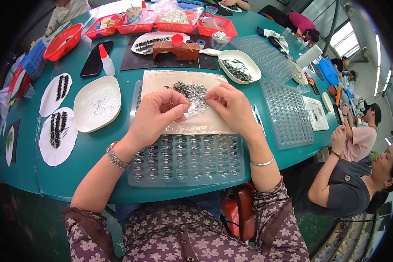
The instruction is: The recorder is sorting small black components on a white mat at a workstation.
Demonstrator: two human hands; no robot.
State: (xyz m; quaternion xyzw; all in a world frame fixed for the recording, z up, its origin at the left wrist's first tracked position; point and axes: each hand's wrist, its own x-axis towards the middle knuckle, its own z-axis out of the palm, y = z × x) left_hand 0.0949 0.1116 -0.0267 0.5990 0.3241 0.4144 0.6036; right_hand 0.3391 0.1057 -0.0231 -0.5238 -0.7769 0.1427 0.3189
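My left hand (pixel 159 111) hovers over a beige padded board (pixel 174 126), thumb and forefinger pinched together; anything between them is too small to name. Just to its right, my right hand (pixel 229 105) is also closed in a pinch at the edge of a pile of small black and white slivers (pixel 190 92). What its fingertips hold cannot be made out. The board lies on a clear plastic tray (pixel 185 177) whose rows of cells contain small dark and silvery pieces.
A cream dish (pixel 114 94) of white bits stands left, another dish (pixel 229 56) of dark slivers far right. Beyond are a red-capped glue bottle (pixel 108 63), a black phone (pixel 96 59), a brown stand (pixel 176 51) and red baskets (pixel 135 28). A co-worker (pixel 345 174) sits right.
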